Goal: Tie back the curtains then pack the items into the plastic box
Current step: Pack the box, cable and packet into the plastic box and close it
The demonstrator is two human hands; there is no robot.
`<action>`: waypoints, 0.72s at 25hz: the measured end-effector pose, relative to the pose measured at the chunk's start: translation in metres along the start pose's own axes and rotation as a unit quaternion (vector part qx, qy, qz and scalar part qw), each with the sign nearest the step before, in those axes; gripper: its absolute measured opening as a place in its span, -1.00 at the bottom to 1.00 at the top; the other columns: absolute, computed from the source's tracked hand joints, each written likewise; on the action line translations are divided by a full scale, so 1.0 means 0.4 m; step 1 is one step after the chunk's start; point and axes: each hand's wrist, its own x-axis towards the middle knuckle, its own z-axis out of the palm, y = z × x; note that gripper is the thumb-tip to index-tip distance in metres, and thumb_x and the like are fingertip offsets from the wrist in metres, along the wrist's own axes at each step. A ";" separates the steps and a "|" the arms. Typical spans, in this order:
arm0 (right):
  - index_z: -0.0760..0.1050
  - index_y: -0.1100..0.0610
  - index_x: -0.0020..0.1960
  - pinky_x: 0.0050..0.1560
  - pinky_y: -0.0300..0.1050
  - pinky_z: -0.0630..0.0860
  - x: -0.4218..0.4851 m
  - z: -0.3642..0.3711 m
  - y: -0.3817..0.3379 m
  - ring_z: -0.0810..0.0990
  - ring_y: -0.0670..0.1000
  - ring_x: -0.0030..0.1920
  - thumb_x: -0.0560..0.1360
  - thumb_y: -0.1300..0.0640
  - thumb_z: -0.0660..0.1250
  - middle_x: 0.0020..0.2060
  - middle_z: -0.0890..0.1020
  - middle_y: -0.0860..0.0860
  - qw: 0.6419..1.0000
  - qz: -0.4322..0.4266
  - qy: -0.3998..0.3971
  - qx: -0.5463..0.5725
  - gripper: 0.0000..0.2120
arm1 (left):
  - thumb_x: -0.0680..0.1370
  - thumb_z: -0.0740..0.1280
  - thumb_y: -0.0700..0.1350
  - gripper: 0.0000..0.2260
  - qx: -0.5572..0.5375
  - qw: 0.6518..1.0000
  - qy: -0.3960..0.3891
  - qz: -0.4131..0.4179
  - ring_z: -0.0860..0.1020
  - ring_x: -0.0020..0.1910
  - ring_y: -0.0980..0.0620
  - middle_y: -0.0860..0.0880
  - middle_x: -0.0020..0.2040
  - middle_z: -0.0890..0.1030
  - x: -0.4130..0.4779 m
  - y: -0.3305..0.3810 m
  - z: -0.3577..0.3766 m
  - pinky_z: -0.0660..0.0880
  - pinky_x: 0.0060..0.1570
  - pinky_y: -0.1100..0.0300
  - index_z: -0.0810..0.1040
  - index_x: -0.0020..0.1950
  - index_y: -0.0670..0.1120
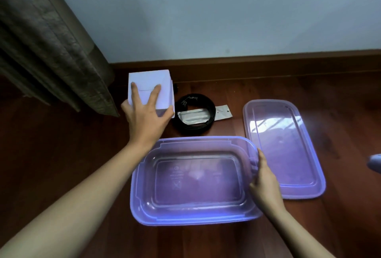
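brown-grey pleated fabric curtain (pixel 51 51) hangs beyond the box, far to its left. no tie-back in frame, so cannot tell if it is tied.

translucent purple rectangular plastic box (pixel 185 221) sits open and empty on the dark wooden floor (pixel 51 144). right hand (pixel 263 183) holds its right rim, fingers curled over the edge and thumb outside. judged: steadying the box so it does not slide while it is loaded.

matching purple plastic lid (pixel 288 154) lies flat just right of the box, probably parked there to keep the mouth free.

white cardboard carton (pixel 150 80) stands beyond the box's far left corner, apart from it. left hand (pixel 146 117) lies on it, fingers spread across the top, thumb hooked at the near right corner. reads as a grasp to lift; the carton is directly under the fingers.

black coiled cable (pixel 181 125) lies beyond the box's far rim, over a silver foil packet (pixel 223 111). neither is packed yet.
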 end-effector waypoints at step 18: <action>-0.02 -0.04 0.52 -0.02 0.07 0.51 0.010 0.002 0.006 0.59 0.25 0.09 0.29 0.42 0.18 0.16 0.59 0.16 0.999 -0.023 0.001 -0.022 -0.11 | 0.53 0.17 0.23 -0.32 0.266 0.900 -0.340 0.060 0.38 0.22 -0.27 -0.34 0.51 -0.12 -0.340 -0.008 0.028 0.40 0.14 0.00 -0.19 0.50 0.22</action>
